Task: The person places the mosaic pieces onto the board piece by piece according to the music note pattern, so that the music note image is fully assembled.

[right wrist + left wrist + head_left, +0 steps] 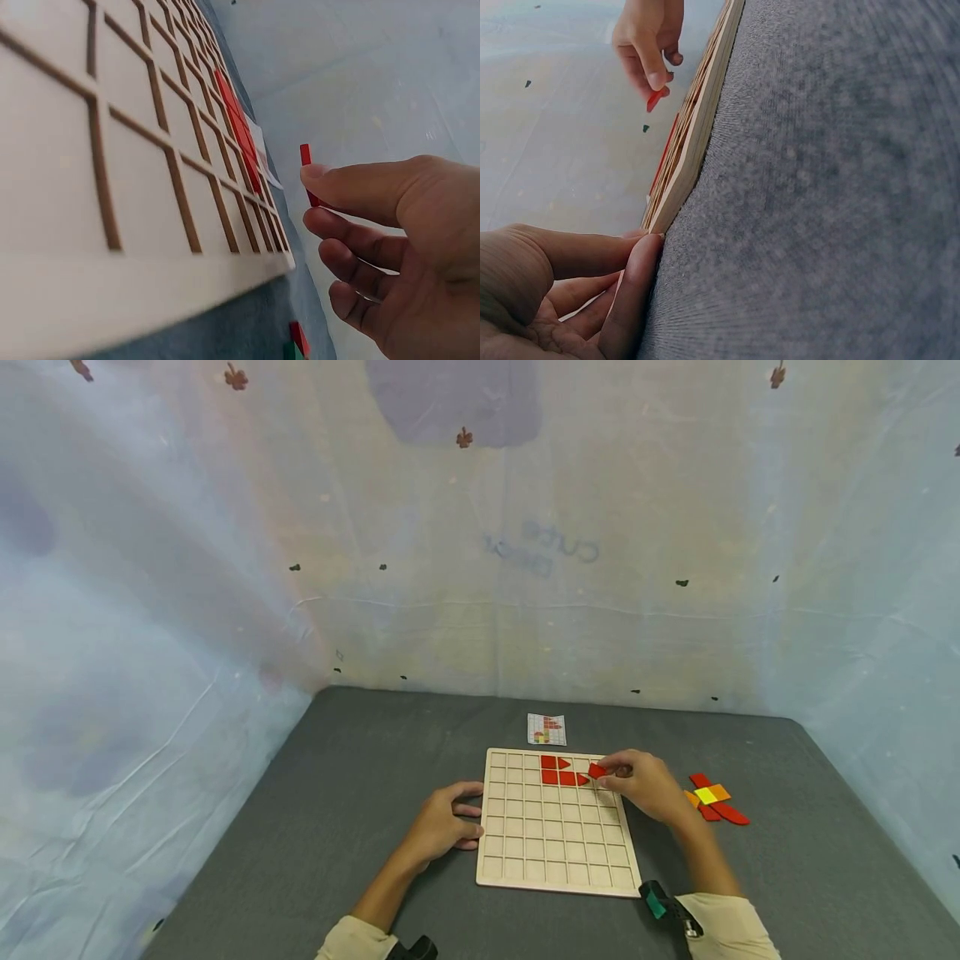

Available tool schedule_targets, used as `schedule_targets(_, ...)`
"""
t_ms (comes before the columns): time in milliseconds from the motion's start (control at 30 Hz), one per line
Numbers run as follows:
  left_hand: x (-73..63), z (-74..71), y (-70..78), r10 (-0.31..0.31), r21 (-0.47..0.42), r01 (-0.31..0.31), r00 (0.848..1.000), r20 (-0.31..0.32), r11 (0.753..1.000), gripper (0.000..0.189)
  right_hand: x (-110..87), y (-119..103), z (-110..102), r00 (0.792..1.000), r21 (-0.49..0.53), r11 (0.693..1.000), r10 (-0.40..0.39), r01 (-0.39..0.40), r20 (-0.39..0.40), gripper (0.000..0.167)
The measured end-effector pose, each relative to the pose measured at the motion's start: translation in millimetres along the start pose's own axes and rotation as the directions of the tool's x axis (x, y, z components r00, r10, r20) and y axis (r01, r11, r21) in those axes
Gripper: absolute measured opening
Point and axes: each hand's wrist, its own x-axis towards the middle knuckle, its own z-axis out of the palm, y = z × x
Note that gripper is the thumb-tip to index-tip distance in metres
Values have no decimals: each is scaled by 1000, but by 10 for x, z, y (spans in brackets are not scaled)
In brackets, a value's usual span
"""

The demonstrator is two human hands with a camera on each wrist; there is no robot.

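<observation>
A wooden grid board (pixel 558 835) with raised lines lies flat on the table. My right hand (pixel 651 787) pinches a small red tile (pixel 597 771) between thumb and fingers above the board's upper right cells; the tile stands on edge in the right wrist view, clear of the board. Several red pieces (pixel 550 777), square and pointed, sit in two rows in the upper middle cells. At the board's left edge, the thumb and fingers of my left hand (pixel 441 820) pinch the rim (pixel 676 191), as the left wrist view shows.
Behind the board lies a small card (pixel 546 729) printed with a coloured grid pattern. Loose red, orange and yellow pieces (pixel 707 795) overlap in a pile to the right. A grey cloth (pixel 360 777) covers the table, and a patterned sheet (pixel 480 635) hangs behind it.
</observation>
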Motion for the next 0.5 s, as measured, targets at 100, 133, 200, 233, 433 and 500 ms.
schedule_targets(100, -3, 0, 0, -1, 3, 1, 1000, 0, 1000, 68, 7, -43, 46, 1000, 8, 1000, -18, 17, 10, 25)
schedule_targets(133, -3, 0, 0, -1, 3, 1, 1000, -1, 1000, 68, 11, -59, 60, 1000, 4, 1000, -23, 23, 12, 25)
schedule_targets(200, -2, -1, -3, -1, 2, 1, 1000, 1, 1000, 68, 19, -92, 85, 999, -2, 1000, -29, 29, 16, 25)
schedule_targets(233, -1, -2, -5, -1, 1, 1, 1000, 2, 1000, 68, 21, -111, 93, 999, 0, 1000, -31, 31, 21, 24)
schedule_targets(433, 3, -7, -9, 0, -3, 0, 1000, 8, 1000, 68, 42, -194, 162, 998, 11, 999, -49, 48, 35, 24)
schedule_targets(500, 4, -9, -8, 0, -5, 0, 1000, 10, 1000, 68, 55, -209, 193, 998, 6, 999, -45, 45, 35, 23)
